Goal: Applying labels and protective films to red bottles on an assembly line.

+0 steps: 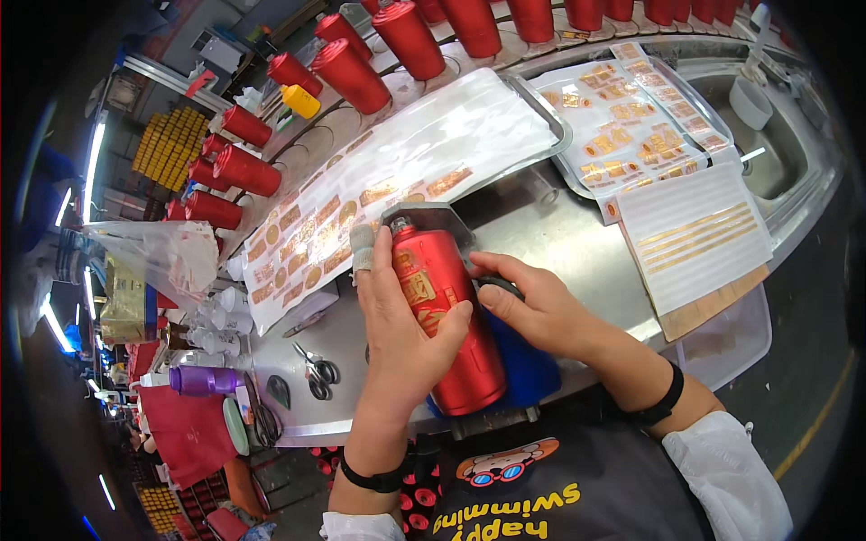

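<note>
A red bottle (460, 361) with gold decals lies tilted in front of me, its neck away from me against a grey metal stand (437, 219). Under its right side shows a blue pad (532, 371). My left hand (397, 329) is wrapped along the bottle's left side, thumb across its face; one fingertip is covered in pale wrapping. At the bottle's right side, my right hand (532, 302) pinches a small dark, rounded piece (502, 287). That piece is mostly hidden by the fingers, so its exact kind and whether it touches the bottle are unclear.
Sheets of gold decals (316, 230) lie at left; more cover a tray (568, 167) at right, beside a sink (785, 162). Scissors (317, 371) rest left of me. Red bottles (352, 77) line the far edge. A white sheet with gold strips (695, 239) lies on a board.
</note>
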A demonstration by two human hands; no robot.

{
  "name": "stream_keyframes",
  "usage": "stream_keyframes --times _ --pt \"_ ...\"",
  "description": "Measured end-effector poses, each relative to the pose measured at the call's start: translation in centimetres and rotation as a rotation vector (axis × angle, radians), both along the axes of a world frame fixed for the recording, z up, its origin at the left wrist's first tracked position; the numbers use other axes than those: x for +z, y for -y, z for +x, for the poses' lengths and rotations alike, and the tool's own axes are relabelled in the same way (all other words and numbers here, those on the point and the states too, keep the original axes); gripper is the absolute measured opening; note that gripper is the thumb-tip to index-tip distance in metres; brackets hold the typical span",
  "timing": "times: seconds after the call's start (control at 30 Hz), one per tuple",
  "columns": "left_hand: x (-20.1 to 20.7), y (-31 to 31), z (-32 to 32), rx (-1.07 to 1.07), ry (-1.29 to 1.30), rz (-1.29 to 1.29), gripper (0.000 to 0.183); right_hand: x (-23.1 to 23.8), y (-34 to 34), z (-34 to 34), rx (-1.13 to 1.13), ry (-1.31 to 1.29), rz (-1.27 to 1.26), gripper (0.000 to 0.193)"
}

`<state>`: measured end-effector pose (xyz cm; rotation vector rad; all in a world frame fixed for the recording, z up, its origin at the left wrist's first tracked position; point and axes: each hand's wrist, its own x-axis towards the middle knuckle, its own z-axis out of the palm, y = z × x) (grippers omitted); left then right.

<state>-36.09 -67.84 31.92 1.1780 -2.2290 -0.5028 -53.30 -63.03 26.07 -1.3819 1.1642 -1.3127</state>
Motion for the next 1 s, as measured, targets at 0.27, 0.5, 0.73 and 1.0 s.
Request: stream_keyframes --times 0.27,0.5,0.73,1.0 --pt "-0.2 1.0 -0.3 0.047 0.02 -0.062 0.085 0.2 -0.1 -0.5 0.057 -0.011 0.061 0.053" --pt "-0.3 1.5 -0.5 0.055 -0.039 -0.016 0.081 -0.2 -0.1 -0.1 0.017 0.014 0.025 0.051" --pt "0.2 0.5 0.0 0.0 -0.157 0.013 0.082 -0.4 -0.1 -0.1 -0.018 0.027 0.003 0.051" --pt "-0.3 -0.3 0.1 -0.002 0.002 -0.106 0.087 -0.4 -0.1 -0.1 -0.021 -0.008 -0.024 0.05"
